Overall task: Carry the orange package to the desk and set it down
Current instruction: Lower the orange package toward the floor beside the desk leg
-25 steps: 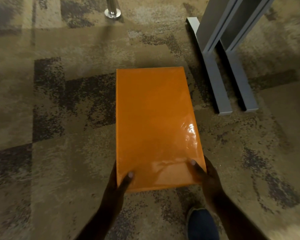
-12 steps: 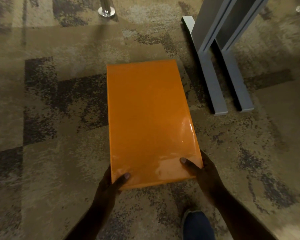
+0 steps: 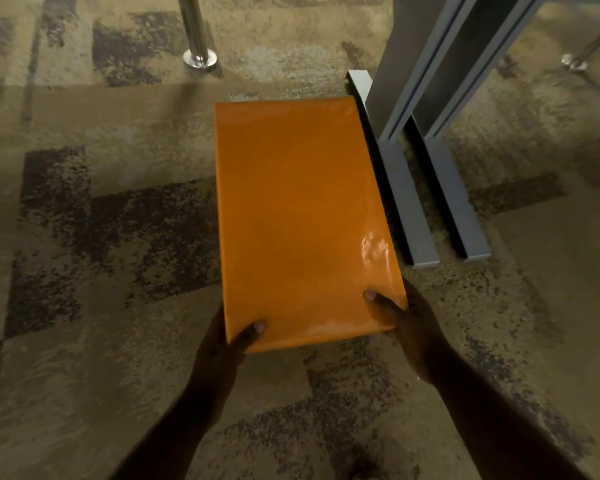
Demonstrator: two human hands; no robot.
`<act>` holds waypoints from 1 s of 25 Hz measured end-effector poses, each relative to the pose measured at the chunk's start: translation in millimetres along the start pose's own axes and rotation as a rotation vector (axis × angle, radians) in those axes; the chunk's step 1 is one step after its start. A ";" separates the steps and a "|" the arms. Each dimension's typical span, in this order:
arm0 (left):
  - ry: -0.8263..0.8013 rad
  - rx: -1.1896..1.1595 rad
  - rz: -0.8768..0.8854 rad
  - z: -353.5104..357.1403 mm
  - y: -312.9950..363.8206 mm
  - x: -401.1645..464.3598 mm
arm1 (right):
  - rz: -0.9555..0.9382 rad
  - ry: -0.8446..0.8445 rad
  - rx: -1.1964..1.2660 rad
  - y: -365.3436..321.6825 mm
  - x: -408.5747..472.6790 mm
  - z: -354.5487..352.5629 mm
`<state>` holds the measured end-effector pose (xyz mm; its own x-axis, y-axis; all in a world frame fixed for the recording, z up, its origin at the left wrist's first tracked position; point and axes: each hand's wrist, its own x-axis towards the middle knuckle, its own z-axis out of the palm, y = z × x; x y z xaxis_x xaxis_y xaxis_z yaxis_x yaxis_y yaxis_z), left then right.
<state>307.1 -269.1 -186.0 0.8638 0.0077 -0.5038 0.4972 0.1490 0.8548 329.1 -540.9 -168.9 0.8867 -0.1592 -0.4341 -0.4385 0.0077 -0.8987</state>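
Observation:
A flat, glossy orange package point(image 3: 302, 220) is held level in front of me above the carpet, its long side pointing away. My left hand point(image 3: 227, 344) grips its near left corner, thumb on top. At the near right corner my right hand point(image 3: 407, 322) holds on the same way. The fingers of both hands are hidden under the package. No desk top is in view; only grey desk legs point(image 3: 426, 98) show at the upper right.
Patterned brown and dark carpet point(image 3: 101, 237) covers the floor. Two grey flat feet point(image 3: 420, 220) of the desk legs lie on the floor just right of the package. A chrome post with a round base point(image 3: 200, 57) stands at the top; another chrome foot point(image 3: 574, 62) at the far right.
The view has shifted forward: the chrome post and the grey desk feet sit lower in the frame. The shoe seen before at the bottom is out of view. Both hands keep their grip.

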 end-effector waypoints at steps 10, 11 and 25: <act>-0.037 0.054 0.099 70.7 19.4 64.9 | 0.057 0.114 0.070 -31.3 72.3 -43.1; -0.017 0.046 0.100 78.4 19.5 71.4 | 0.057 0.131 0.086 -34.8 79.7 -45.8; -0.036 0.075 0.064 113.7 20.0 109.1 | 0.101 0.294 0.211 -25.9 124.2 -62.2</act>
<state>420.6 -377.6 -209.7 0.8956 -0.0206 -0.4444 0.4446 0.0752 0.8926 441.5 -622.3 -195.7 0.7473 -0.4236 -0.5119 -0.4543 0.2366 -0.8589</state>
